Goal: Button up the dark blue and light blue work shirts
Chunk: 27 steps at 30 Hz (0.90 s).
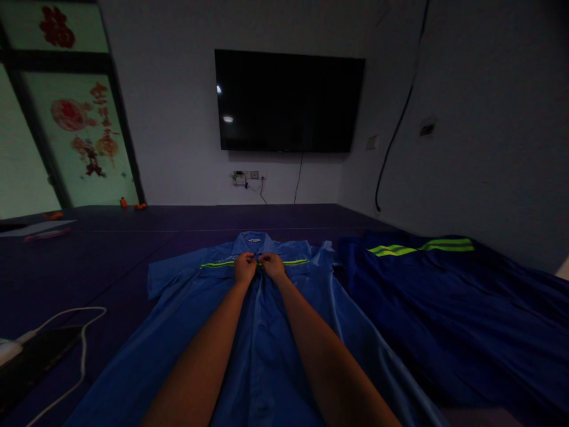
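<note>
A light blue work shirt (pixel 186 296) with a yellow-green chest stripe lies flat, front up, on the dark table (pixel 111 249), collar pointing away from me. My left hand (pixel 245 267) and my right hand (pixel 272 265) meet at the shirt's front placket just below the collar. Both hands have their fingers curled and pinched on the fabric at the stripe line. What sits between the fingertips is too small to make out.
A darker blue garment (pixel 444 302) with yellow-green stripes is spread to the right of the shirt. A white cable (pixel 71 323) and a dark flat device (pixel 35 356) lie at the left front. A wall-mounted television (pixel 287 101) hangs on the far wall.
</note>
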Tool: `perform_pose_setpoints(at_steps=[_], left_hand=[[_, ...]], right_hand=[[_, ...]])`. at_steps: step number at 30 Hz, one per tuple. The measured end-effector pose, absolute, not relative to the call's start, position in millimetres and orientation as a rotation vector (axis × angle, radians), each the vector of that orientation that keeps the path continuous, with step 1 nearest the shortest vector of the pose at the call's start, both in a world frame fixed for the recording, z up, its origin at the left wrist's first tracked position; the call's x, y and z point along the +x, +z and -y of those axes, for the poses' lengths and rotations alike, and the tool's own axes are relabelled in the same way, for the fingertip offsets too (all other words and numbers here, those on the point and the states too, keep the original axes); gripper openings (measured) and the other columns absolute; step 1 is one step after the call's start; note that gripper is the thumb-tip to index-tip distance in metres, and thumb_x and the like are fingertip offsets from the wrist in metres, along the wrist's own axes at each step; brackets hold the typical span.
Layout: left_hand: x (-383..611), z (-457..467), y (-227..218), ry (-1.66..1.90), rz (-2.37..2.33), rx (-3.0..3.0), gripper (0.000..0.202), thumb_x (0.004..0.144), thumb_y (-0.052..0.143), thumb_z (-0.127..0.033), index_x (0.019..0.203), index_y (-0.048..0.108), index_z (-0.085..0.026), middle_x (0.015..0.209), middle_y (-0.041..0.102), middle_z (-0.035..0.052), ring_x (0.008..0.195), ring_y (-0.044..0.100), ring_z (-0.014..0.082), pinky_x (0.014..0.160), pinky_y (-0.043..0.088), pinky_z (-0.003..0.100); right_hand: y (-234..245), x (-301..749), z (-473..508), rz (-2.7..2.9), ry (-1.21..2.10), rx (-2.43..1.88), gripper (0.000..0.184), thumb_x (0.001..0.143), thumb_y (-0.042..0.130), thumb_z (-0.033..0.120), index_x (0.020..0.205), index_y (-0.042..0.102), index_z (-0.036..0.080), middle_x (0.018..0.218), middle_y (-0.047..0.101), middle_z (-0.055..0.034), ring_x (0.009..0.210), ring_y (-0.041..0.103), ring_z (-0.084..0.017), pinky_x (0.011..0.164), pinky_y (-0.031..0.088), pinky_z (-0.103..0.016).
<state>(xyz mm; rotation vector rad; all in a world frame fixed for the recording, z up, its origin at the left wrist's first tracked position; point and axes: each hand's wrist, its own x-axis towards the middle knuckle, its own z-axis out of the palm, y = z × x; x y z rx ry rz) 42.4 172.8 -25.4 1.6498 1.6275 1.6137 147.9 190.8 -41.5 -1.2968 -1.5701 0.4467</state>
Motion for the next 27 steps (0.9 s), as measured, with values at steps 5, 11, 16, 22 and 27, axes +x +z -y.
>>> perform_pose_setpoints(at_steps=[5,11,16,22,27], left_hand=[[42.6,-172.9,-24.9,1.601,-1.627,1.647,0.02,0.064,0.055,-0.009,0.082,0.064,-0.014,0.066,0.063,0.0027,0.064,0.059,0.0131,0.061,0.042,0.022],[43.2,-172.7,-23.9,1.574,-1.615,1.673,0.023,0.062,0.057,-0.01,0.083,0.064,-0.014,0.063,0.061,0.0013,0.06,0.056,0.0123,0.059,0.041,0.021],[43.4,-170.8,-23.4,1.572,-1.61,1.683,0.023,0.061,0.058,-0.011,0.083,0.065,-0.014,0.061,0.06,0.0003,0.059,0.056,0.0119,0.058,0.04,0.021],[43.5,-168.1,-22.0,1.577,-1.611,1.689,0.022,0.061,0.059,-0.012,0.082,0.065,-0.015,0.061,0.06,0.0004,0.06,0.056,0.0126,0.059,0.041,0.022],[44.3,-166.4,-20.5,1.566,-1.614,1.7,0.022,0.061,0.06,-0.013,0.083,0.065,-0.014,0.061,0.059,0.0006,0.059,0.055,0.0126,0.058,0.039,0.022]], right_hand=[[-37.2,147.9,-187.3,1.559,0.421,-1.315,0.018,0.075,0.05,0.025,0.076,0.066,0.017,0.072,0.066,-0.0012,0.064,0.061,-0.013,0.062,0.045,-0.021],[-31.6,147.0,-180.8,1.602,0.321,-1.326,0.013,0.073,0.056,0.025,0.074,0.066,0.018,0.074,0.067,-0.0033,0.07,0.061,-0.015,0.065,0.044,-0.021],[-29.2,145.6,-177.1,1.622,0.262,-1.349,0.01,0.072,0.056,0.022,0.073,0.065,0.018,0.075,0.067,-0.0038,0.075,0.062,-0.015,0.069,0.044,-0.021],[-27.7,145.3,-174.7,1.625,0.252,-1.347,0.013,0.075,0.054,0.023,0.074,0.066,0.017,0.075,0.067,-0.0047,0.075,0.062,-0.015,0.069,0.044,-0.022],[-27.0,146.0,-173.3,1.625,0.222,-1.388,0.013,0.075,0.054,0.024,0.075,0.066,0.019,0.075,0.067,-0.0043,0.076,0.062,-0.016,0.07,0.043,-0.022]])
